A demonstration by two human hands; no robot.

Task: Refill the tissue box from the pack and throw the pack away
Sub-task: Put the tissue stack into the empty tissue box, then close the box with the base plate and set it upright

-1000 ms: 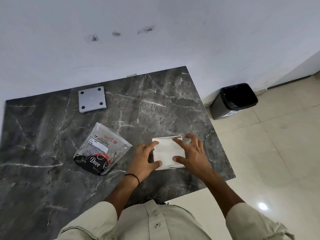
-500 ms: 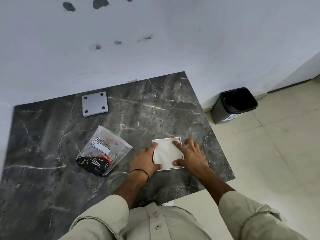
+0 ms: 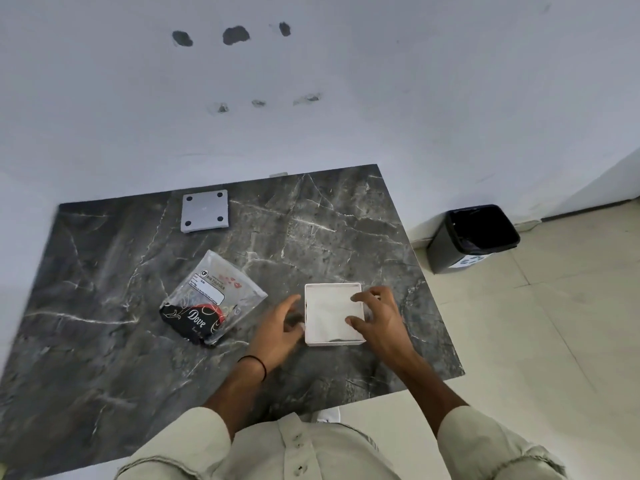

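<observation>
A white square tissue box (image 3: 313,337) stands open on the dark marble table (image 3: 311,230), with white tissues (image 3: 327,311) lying flat inside. My right hand (image 3: 381,318) rests over its right side, thumb and forefinger spread on the tissues. Just left of the box, my left hand (image 3: 278,329) hovers with fingers apart, its thumb close to the box's left wall. The clear plastic tissue pack (image 3: 213,299), black at its lower end, lies flat farther left. It looks flat, and its contents cannot be made out.
A grey square lid (image 3: 204,210) with four dark dots lies at the back of the table near the wall. A black bin (image 3: 472,237) with a dark liner stands on the tiled floor to the right, past the table's right edge.
My left hand has drawn back to the left, off the tissues and the box rim. My right hand stays on the box. The view has tilted up a little.
</observation>
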